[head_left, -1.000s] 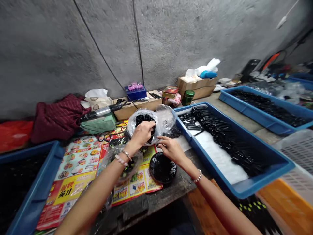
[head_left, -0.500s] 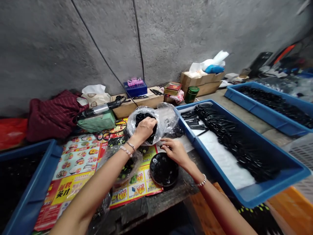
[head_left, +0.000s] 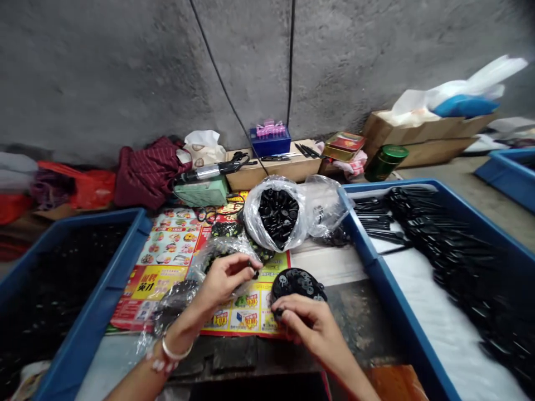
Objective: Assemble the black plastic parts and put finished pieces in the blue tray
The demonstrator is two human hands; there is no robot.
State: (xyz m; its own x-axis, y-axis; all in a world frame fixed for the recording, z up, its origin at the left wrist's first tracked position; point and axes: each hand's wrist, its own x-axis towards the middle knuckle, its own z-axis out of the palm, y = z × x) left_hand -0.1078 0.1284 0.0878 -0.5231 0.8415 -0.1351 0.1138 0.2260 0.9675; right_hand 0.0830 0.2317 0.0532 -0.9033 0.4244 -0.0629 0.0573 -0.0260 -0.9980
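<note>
Concrete wall [head_left: 125, 67] behind worn workbench [head_left: 368, 323] (hands [head_left: 225, 281] above printed flyers [head_left: 167, 248])

Wall [head_left: 125, 67]: mottled concrete grey, pretty drab
Big clear bag [head_left: 254, 223]: see-through, stuffed with glossy black round pieces [head_left: 278, 214]
Round disc [head_left: 296, 283]: black with pale grey skull prints
Flyer [head_left: 167, 262]: loud red and yellow, little food pics all over
Blue tray [head_left: 371, 262]: bright blue rim, black stuff inside
Cloth [head_left: 148, 175]: maroon with thin pale pinstripes
Box [head_left: 270, 146]: deep blue, with pink clips [head_left: 271, 129] on top
Tin [head_left: 384, 162]: dark green
Plastic bag [head_left: 94, 189]: orangey red
</note>
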